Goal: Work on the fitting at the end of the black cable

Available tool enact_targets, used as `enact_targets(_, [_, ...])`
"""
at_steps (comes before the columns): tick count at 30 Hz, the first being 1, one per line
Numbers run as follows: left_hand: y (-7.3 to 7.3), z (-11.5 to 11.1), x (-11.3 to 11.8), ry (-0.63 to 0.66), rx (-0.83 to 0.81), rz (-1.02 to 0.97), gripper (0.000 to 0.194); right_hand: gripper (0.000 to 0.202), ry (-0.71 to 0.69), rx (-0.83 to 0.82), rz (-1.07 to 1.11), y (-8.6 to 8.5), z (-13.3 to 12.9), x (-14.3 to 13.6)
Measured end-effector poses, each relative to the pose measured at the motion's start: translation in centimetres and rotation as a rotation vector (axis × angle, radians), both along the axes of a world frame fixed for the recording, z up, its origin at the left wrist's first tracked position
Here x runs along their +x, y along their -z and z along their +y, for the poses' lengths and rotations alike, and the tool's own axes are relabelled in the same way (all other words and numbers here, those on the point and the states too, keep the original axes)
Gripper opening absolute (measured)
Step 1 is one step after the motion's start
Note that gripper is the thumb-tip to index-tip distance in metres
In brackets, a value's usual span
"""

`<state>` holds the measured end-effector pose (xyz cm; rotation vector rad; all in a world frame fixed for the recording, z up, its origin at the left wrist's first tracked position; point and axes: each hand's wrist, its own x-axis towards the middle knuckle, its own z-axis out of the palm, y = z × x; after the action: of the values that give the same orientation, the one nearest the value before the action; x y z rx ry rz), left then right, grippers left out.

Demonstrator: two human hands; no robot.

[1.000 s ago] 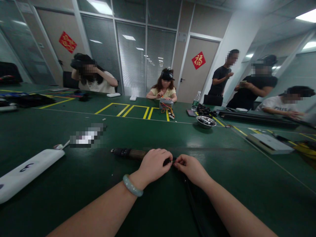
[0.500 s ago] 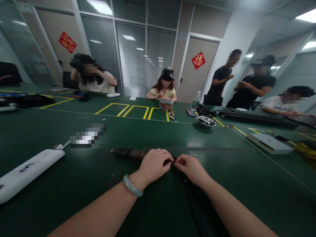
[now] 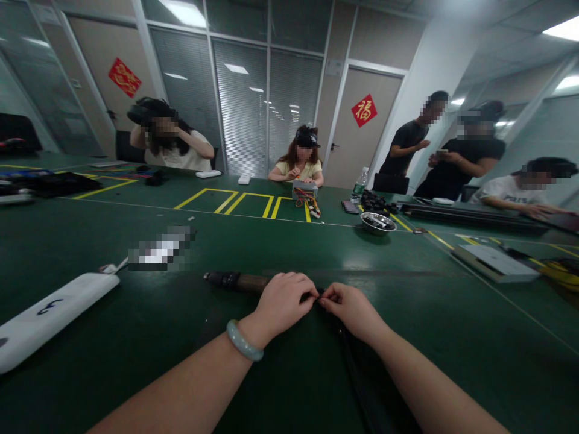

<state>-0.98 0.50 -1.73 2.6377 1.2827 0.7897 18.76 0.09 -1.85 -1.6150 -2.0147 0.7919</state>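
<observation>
My left hand [image 3: 289,301] is closed in a pinch, its fingertips almost meeting those of my right hand [image 3: 346,304], which is pinched too. Whatever sits between the fingertips is small and dark, and I cannot make it out. Behind my left hand lies a dark tool with a brown grip and a metal tip [image 3: 237,281], its right part hidden by the hand. A long black strip or tube [image 3: 350,367] runs from below the fingertips toward the near edge, partly beside my right forearm.
A white power bank [image 3: 58,319] and a blurred phone-like object [image 3: 160,250] lie at left. Farther back stand a metal bowl [image 3: 378,223], a bottle [image 3: 360,182] and a grey box with wires [image 3: 304,190]. A flat silver box [image 3: 495,263] lies right. Several people are around the table.
</observation>
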Motion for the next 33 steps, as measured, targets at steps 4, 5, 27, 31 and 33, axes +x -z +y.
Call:
enact_targets(4, [0.09,-0.04,-0.01,0.004,0.003,-0.006,0.01,0.013,0.004,0.004,-0.004,-0.03,-0.07,0.05])
enact_targets(5, [0.09,-0.05,-0.02,0.005,0.002,-0.005,0.01,0.014,0.003,0.003,-0.004,0.02,-0.07,0.09])
enact_targets(27, [-0.01,-0.12,-0.02,-0.019,-0.003,-0.009,0.01,0.014,0.007,-0.037,0.036,0.47,0.3,0.24])
enact_targets(31, [0.04,-0.04,-0.04,-0.013,-0.012,-0.008,0.011,0.015,0.017,-0.05,0.019,0.43,0.31,0.26])
enact_targets(33, [0.05,0.0,-0.06,-0.016,-0.012,-0.007,0.011,0.015,0.021,-0.057,0.019,0.52,0.37,0.33])
